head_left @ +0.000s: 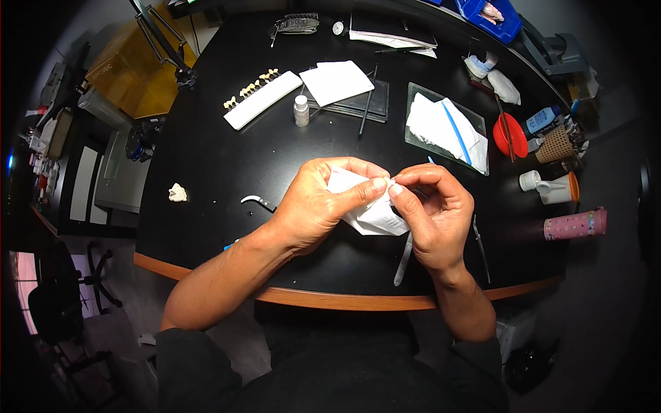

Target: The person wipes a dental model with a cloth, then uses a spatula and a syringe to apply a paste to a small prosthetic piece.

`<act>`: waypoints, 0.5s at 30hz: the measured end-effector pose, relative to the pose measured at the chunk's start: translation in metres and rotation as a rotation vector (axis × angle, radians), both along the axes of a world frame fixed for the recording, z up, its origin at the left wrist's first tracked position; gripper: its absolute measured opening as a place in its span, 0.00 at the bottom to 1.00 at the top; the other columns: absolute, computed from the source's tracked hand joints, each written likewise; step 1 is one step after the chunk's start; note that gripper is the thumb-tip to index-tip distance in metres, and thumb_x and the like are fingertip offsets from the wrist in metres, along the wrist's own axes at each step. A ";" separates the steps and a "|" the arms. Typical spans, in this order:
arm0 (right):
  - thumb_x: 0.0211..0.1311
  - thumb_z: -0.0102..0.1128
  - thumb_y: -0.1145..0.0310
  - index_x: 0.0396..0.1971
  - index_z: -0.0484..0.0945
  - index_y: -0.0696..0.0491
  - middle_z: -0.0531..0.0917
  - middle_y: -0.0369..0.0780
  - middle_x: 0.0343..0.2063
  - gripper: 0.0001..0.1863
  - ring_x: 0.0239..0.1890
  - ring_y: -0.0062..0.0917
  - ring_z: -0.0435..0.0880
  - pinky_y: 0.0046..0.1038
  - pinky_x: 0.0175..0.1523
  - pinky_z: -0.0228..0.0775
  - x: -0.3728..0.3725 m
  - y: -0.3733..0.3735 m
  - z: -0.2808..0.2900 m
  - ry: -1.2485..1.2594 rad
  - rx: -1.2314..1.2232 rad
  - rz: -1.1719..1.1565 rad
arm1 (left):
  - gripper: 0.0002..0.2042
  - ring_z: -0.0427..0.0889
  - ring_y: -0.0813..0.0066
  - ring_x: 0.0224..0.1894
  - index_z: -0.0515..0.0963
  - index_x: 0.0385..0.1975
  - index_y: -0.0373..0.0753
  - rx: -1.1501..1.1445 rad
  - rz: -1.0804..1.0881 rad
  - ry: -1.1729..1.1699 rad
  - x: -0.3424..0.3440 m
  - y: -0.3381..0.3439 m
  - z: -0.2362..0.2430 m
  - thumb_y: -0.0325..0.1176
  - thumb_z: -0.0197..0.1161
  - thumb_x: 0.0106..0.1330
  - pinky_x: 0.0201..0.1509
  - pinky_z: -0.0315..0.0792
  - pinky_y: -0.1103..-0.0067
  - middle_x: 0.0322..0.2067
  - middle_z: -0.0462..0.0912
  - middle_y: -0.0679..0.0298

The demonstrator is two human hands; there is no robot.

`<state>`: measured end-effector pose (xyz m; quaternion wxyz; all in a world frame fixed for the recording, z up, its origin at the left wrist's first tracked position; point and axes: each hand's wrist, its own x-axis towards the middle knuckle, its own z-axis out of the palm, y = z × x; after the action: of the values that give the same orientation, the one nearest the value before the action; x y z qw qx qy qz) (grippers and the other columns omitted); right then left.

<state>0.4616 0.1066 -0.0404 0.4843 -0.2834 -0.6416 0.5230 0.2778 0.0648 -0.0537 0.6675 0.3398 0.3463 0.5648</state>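
Observation:
Over the near middle of the desk, both my hands meet at the fingertips. My left hand is closed on a folded white paper tissue, which hangs down between the hands. Thumb and forefinger of my right hand pinch at a tiny whitish bit by the left thumb tip; whether it is a tissue corner or a separate piece I cannot tell. A metal spatula lies partly under the right hand, and a slim metal tool is to its right. Left of my left wrist is a curved metal instrument.
Ahead stand a small white bottle, a white holder with tooth-shaped tabs and white paper sheets. A glass plate carries tissue and a blue stick. Rightward are a red bowl, cups and a pink bottle. A cream lump lies left.

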 end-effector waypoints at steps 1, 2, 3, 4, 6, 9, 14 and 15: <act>0.62 0.67 0.83 0.36 0.82 0.62 0.83 0.38 0.35 0.04 0.36 0.15 0.83 0.17 0.40 0.77 0.000 0.000 0.000 0.000 0.000 0.001 | 0.11 0.86 0.77 0.39 0.82 0.44 0.31 0.000 0.001 0.000 0.000 0.000 0.000 0.32 0.71 0.68 0.45 0.80 0.79 0.36 0.87 0.60; 0.63 0.67 0.82 0.37 0.82 0.62 0.83 0.38 0.35 0.04 0.36 0.15 0.83 0.17 0.40 0.77 0.000 -0.001 0.001 -0.004 -0.007 0.003 | 0.11 0.86 0.77 0.39 0.82 0.44 0.31 0.000 0.000 -0.005 0.000 0.000 -0.001 0.31 0.71 0.68 0.45 0.80 0.79 0.37 0.87 0.60; 0.63 0.66 0.82 0.38 0.82 0.63 0.83 0.38 0.35 0.04 0.36 0.15 0.83 0.17 0.40 0.76 0.000 -0.001 0.002 -0.007 -0.014 0.004 | 0.11 0.86 0.76 0.39 0.82 0.44 0.31 0.000 0.000 -0.010 0.000 0.000 -0.001 0.31 0.71 0.68 0.45 0.80 0.79 0.37 0.87 0.60; 0.63 0.66 0.82 0.38 0.82 0.63 0.83 0.38 0.35 0.04 0.36 0.15 0.83 0.17 0.40 0.76 0.001 -0.001 0.001 -0.007 -0.014 0.004 | 0.11 0.86 0.76 0.39 0.82 0.44 0.31 0.001 0.000 -0.010 0.000 0.000 -0.001 0.31 0.71 0.68 0.45 0.80 0.79 0.37 0.87 0.60; 0.65 0.63 0.83 0.40 0.83 0.63 0.82 0.40 0.38 0.05 0.37 0.15 0.82 0.16 0.40 0.75 0.002 -0.001 0.001 0.001 -0.018 0.015 | 0.11 0.86 0.76 0.39 0.82 0.44 0.30 0.000 -0.003 -0.016 0.000 0.000 0.000 0.30 0.70 0.69 0.45 0.81 0.78 0.37 0.87 0.60; 0.66 0.62 0.81 0.42 0.83 0.63 0.80 0.41 0.41 0.07 0.39 0.16 0.80 0.17 0.42 0.73 -0.001 0.000 0.002 -0.002 0.075 -0.041 | 0.11 0.87 0.75 0.40 0.82 0.44 0.30 -0.023 0.006 -0.017 -0.001 0.000 0.000 0.30 0.70 0.68 0.46 0.81 0.78 0.37 0.87 0.59; 0.62 0.65 0.78 0.40 0.85 0.61 0.79 0.41 0.40 0.07 0.40 0.19 0.77 0.21 0.45 0.69 0.002 0.001 0.003 -0.116 0.277 -0.144 | 0.11 0.87 0.75 0.40 0.81 0.45 0.30 -0.047 0.009 -0.034 0.000 0.001 -0.001 0.30 0.70 0.69 0.46 0.81 0.78 0.38 0.87 0.59; 0.61 0.66 0.79 0.38 0.85 0.60 0.80 0.41 0.37 0.07 0.39 0.20 0.77 0.21 0.44 0.69 0.001 0.001 0.003 -0.101 0.281 -0.137 | 0.11 0.86 0.75 0.40 0.81 0.44 0.30 -0.050 0.006 -0.041 0.000 0.001 -0.001 0.30 0.70 0.69 0.46 0.81 0.78 0.38 0.87 0.59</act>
<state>0.4629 0.1072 -0.0373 0.5208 -0.2817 -0.7113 0.3788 0.2778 0.0654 -0.0549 0.6811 0.3104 0.3476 0.5647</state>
